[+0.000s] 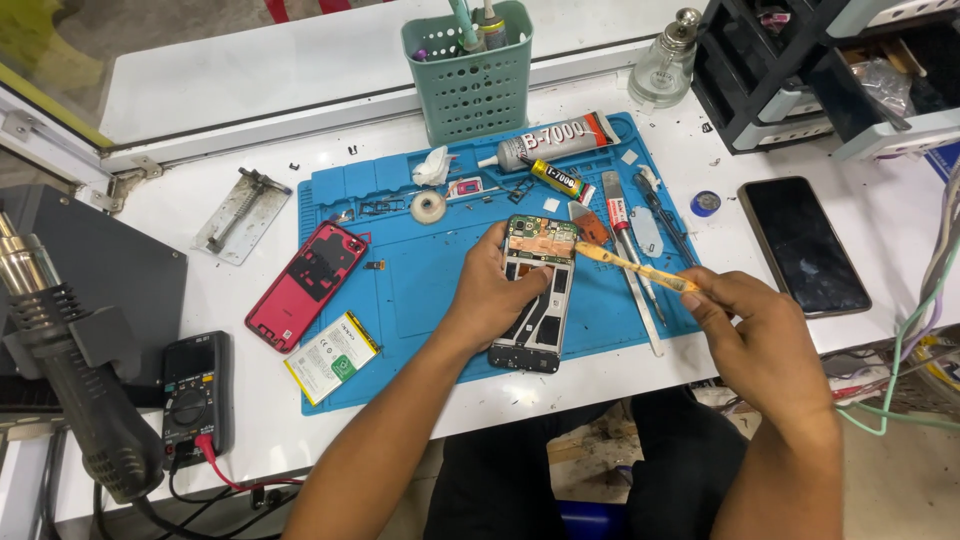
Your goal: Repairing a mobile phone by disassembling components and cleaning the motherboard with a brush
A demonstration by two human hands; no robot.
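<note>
**A:** At the near edge of the counter [250, 430], what have the two hands got?

**B:** The left hand [490, 290] lies over an opened phone frame [535, 300] on the blue work mat [420, 290], its grip closed on the frame's left side with the thumb across the middle. The frame lies flat, lengthwise toward the person, its lower end near the mat's front edge.

**A:** And the other?

**B:** The right hand [755, 330] has its grip pinched shut on a yellowish brush [632, 266], which slants up and left so its tip sits over the frame's upper right corner. I cannot tell whether the tip touches.

**A:** What's off to the left?

**B:** A black multimeter [195, 390] with a red lead, and beside it a black hot-air gun [70, 370]. On the mat's left part lie a white battery [332, 357] and, just above it, a red back cover [307, 285].

**A:** Farther back?

**B:** A roll of tape [428, 207], a large glue tube [560, 138] with a smaller tube [555, 178] beneath it, and hand tools [625, 240] right of the frame. A dark phone [803, 245] lies off the mat to the right. Behind everything stand a green perforated holder [470, 85] and a glass bottle [665, 62].
</note>
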